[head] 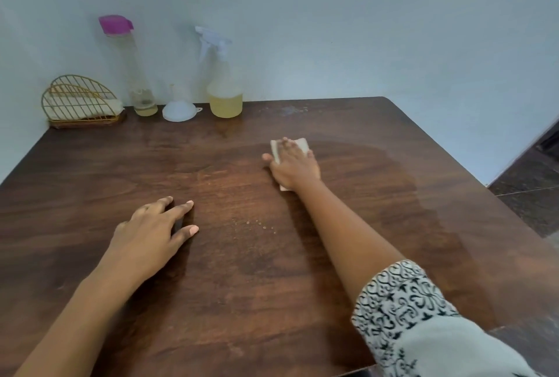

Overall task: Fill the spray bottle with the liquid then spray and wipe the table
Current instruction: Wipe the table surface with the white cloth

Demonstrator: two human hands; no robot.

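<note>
My right hand [292, 165] presses flat on a folded white cloth [302, 144] in the middle of the dark wooden table [90, 183]. A wet sheen spreads over the wood to the right of the cloth, and small droplets [260, 225] lie nearer to me. My left hand [154, 231] rests on the table at the left, fingers spread, holding nothing. The spray bottle [224, 83], clear with a white trigger head and yellowish liquid in its lower part, stands upright at the back by the wall. A tall clear bottle [137, 74] with a pink cap stands left of it, nearly empty.
A white funnel [179, 110] lies upside down between the two bottles. A gold wire holder [81, 101] with white cloths in it sits at the back left corner. The table's right edge drops to a dark tiled floor [532, 183]. A pale wall runs behind.
</note>
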